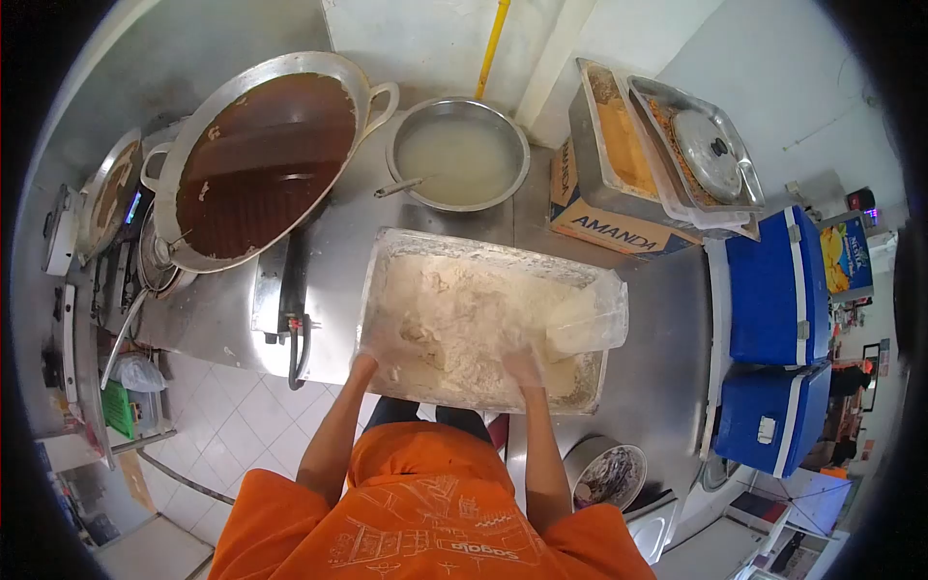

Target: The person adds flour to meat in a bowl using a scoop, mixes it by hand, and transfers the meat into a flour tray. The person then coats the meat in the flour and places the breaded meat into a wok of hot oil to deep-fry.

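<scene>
- Our left hand (380, 350), blurred, is at the tray's (483, 249) near left corner.
- Our right hand (521, 362), also blurred, is over pale flour (454, 300).
- Just right of it, we see clear plastic (592, 319).
- Beyond our left hand, a wide pan (319, 66) holds dark liquid.
- Beyond both hands stands a bowl (519, 140) of cloudy liquid.
- Well right of our grip are blue coolers (773, 290).

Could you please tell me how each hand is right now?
Left hand: blurred at the rectangular metal tray; open or closed cannot be told.
Right hand: blurred over loose pale powder; cannot be told.
</scene>
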A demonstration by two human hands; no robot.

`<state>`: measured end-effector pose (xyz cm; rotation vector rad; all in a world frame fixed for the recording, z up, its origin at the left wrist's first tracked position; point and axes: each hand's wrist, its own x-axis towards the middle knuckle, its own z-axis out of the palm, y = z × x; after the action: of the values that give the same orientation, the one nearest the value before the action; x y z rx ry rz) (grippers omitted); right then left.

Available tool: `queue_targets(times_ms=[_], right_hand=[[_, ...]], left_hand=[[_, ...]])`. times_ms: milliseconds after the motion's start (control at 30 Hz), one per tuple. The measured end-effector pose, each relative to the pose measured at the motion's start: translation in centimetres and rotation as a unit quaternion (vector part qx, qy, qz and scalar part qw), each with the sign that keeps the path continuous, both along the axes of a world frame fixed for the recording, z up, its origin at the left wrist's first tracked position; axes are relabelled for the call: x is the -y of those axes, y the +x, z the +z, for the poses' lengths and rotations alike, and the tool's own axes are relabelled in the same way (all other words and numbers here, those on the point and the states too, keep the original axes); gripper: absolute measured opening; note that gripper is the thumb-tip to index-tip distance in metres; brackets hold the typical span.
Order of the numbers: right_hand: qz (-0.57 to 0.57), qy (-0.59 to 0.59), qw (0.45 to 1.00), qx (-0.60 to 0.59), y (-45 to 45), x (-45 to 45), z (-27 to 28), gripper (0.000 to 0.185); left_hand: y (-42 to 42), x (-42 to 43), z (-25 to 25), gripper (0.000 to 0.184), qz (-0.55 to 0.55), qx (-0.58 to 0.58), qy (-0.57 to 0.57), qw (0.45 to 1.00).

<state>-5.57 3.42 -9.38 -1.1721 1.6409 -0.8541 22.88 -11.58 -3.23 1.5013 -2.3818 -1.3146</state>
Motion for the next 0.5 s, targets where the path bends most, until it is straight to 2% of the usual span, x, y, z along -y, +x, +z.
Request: queue_targets(times_ms=[33,100,167,200,267,300,333,400,467,500], right_hand=[[0.066,0.079,0.994,-0.048,-0.3,-0.7,-1.0,0.049],[0.118,0.156,0.981,-0.011,0.2,-0.2,-1.5,0.051],[0.092,0.157,0.970,0.162,2.8,1.6,-0.9,0.047],[0.052,0.187,0.979,0.062,3.8,2.1,0.9,0.047],[-0.026,0.236,0.962,-0.135,5.7,3.5,5.8,0.048],[-0.012,0.201,0.962,-0.183,5.5,3.3,3.3,0.046],[0.004,0.167,0.958,-0.233,4.2,2.4,-1.6,0.044],[0.070,0.014,0.960,-0.271,1.5,1.4,-2.3,0.040],[0.170,-0.228,0.929,-0.236,-1.4,2.3,3.3,0.036],[0.145,-0.132,0.968,-0.155,-2.4,2.5,1.4,0.038]], left_hand=[[0.1,-0.8,-1.9,0.071,-0.001,-0.003,0.015,1.000],[-1.9,-2.9,-6.1,0.058,0.070,-0.071,-0.032,0.994],[-4.0,-3.9,-4.7,0.054,0.041,-0.091,0.025,0.995],[-4.4,-3.9,-3.5,0.053,0.028,-0.101,0.051,0.993],[-3.2,-3.0,2.1,0.051,0.024,-0.137,0.132,0.981],[-2.6,-2.7,4.1,0.051,0.022,-0.153,0.175,0.972],[-2.0,-1.9,4.6,0.050,0.004,-0.181,0.109,0.977],[-0.9,-0.5,5.0,0.049,-0.032,-0.236,-0.023,0.971],[-1.1,1.3,5.5,0.048,0.069,-0.188,-0.031,0.979],[-1.0,1.7,5.5,0.047,0.119,-0.164,-0.036,0.979]])
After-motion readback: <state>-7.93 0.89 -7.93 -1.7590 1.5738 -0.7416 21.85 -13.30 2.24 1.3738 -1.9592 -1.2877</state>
